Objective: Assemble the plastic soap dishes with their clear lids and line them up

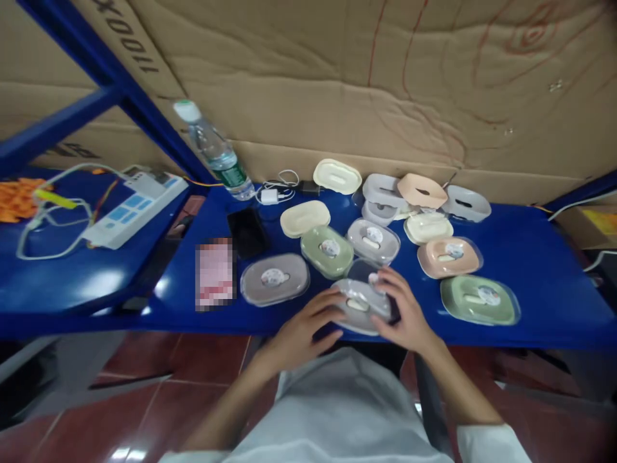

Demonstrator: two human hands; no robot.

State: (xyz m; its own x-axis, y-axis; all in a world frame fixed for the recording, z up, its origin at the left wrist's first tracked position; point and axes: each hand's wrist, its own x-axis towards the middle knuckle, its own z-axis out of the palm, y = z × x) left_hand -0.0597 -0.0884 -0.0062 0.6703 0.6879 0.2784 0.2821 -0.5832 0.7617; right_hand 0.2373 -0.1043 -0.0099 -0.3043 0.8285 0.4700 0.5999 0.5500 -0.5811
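Near the table's front edge lies a grey oval plastic box (357, 305) with a slot in its top and a clear cover over it. My left hand (313, 321) presses curled fingers against its left side. On the right side, my right hand (402, 315) grips the box between thumb and fingers. Just behind it a clear plastic piece (362, 270) with a round sticker is partly hidden by my right fingers. Around it sit similar covered boxes: a grey one (274, 278) to the left, a green one (328, 251) and a pale grey one (373, 241) behind.
To the right are a peach box (449, 257) and a green box (479, 300). Uncovered cream, grey and peach pieces (421, 191) stand toward the cardboard wall (299, 96). A water bottle (219, 157), a dark phone-like slab (248, 231) and a power strip (135, 212) are left.
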